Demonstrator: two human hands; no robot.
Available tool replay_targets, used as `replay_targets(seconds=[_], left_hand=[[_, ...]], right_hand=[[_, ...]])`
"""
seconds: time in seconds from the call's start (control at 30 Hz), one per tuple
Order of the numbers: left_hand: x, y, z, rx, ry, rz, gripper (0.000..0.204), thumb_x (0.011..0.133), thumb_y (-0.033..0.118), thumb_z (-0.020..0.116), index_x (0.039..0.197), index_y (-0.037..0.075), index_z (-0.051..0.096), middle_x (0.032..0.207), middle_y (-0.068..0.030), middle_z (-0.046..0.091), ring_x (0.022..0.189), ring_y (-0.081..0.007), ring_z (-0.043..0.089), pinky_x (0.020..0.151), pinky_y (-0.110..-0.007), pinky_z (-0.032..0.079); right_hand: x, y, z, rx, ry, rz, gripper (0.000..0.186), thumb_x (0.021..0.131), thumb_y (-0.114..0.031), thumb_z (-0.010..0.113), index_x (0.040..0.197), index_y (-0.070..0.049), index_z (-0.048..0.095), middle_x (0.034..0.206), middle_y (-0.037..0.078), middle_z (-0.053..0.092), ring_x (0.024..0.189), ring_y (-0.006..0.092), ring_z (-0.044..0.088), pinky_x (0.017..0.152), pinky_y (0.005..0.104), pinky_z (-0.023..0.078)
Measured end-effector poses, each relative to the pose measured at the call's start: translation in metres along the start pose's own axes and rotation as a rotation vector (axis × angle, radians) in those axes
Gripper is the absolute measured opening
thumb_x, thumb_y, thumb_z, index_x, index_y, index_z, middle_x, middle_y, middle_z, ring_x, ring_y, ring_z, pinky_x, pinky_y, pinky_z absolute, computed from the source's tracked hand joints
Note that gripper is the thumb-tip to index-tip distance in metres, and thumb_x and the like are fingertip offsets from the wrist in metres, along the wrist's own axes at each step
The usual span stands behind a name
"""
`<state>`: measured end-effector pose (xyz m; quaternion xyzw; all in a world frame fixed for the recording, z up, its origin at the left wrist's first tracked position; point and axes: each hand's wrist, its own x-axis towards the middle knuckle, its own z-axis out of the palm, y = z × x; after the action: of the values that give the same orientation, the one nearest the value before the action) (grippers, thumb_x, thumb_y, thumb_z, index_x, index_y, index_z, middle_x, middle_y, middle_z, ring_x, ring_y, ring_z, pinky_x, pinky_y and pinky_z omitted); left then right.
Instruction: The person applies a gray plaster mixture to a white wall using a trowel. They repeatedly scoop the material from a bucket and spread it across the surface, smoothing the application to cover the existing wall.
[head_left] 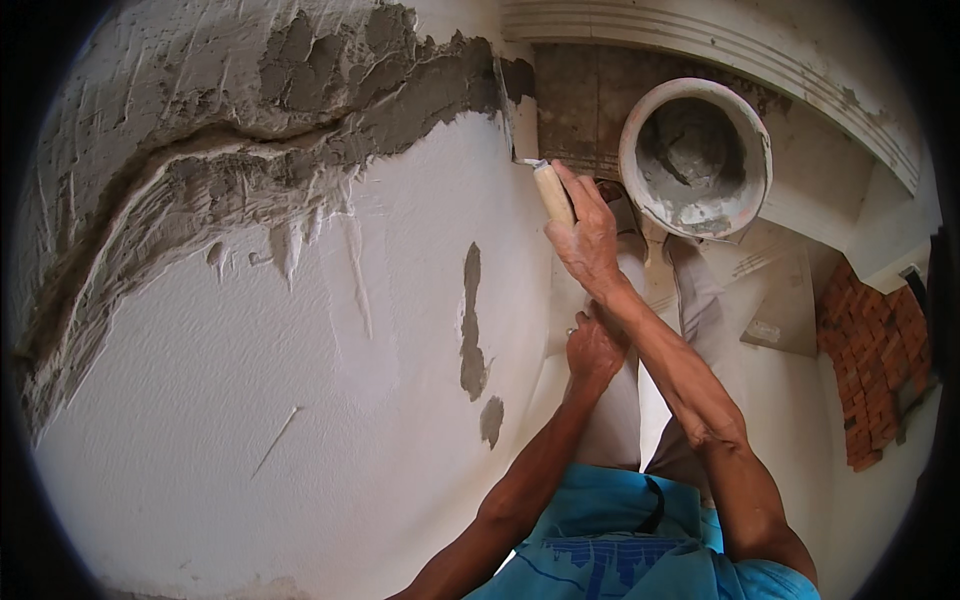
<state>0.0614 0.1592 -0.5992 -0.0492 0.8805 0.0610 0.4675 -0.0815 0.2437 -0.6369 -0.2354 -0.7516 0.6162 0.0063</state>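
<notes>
I see a smooth wooden trowel handle (554, 194) with a shiny metal shank (527, 161). The mortar (430, 92) looks rough and matt, the white wall (230, 350) finely pebbled.

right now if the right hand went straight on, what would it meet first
Likely the dark grey mortar on the wall, met first by the trowel in the right hand; depth is unclear, so they may be touching.
</notes>
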Motion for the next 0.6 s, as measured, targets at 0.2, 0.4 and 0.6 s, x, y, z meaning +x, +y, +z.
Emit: replay_targets(seconds=[0.2, 0.4, 0.6], left_hand=[[0.005, -0.017, 0.015, 0.027, -0.025, 0.123, 0.046, 0.086, 0.037, 0.071, 0.116, 0.004, 0.065, 0.103, -0.0224, 0.068, 0.089, -0.0462, 0.069, 0.075, -0.053, 0.057], [-0.007, -0.025, 0.015, -0.117, 0.138, 0.200, 0.049, 0.086, 0.046, 0.072, 0.112, 0.006, 0.069, 0.107, -0.0212, 0.073, 0.095, -0.0420, 0.070, 0.077, -0.051, 0.056], [-0.007, -0.030, 0.025, -0.131, 0.242, 0.178, 0.051, 0.085, 0.050, 0.072, 0.108, 0.005, 0.070, 0.099, -0.0218, 0.075, 0.095, -0.0394, 0.072, 0.081, -0.051, 0.055]], right_hand=[[-0.004, -0.006, 0.011, 0.024, 0.005, -0.041, 0.073, 0.073, 0.001, 0.064, 0.145, -0.003, 0.052, 0.108, 0.017, 0.057, 0.092, 0.0379, 0.064, 0.081, 0.0446, 0.055], [-0.016, -0.022, 0.026, 0.023, -0.025, -0.013, 0.081, 0.072, 0.001, 0.071, 0.150, -0.003, 0.047, 0.107, 0.017, 0.052, 0.091, 0.0376, 0.063, 0.080, 0.0451, 0.055], [-0.022, -0.029, 0.025, 0.075, -0.046, 0.039, 0.083, 0.071, 0.000, 0.072, 0.150, -0.003, 0.047, 0.107, 0.017, 0.052, 0.092, 0.0370, 0.062, 0.080, 0.0451, 0.054]])
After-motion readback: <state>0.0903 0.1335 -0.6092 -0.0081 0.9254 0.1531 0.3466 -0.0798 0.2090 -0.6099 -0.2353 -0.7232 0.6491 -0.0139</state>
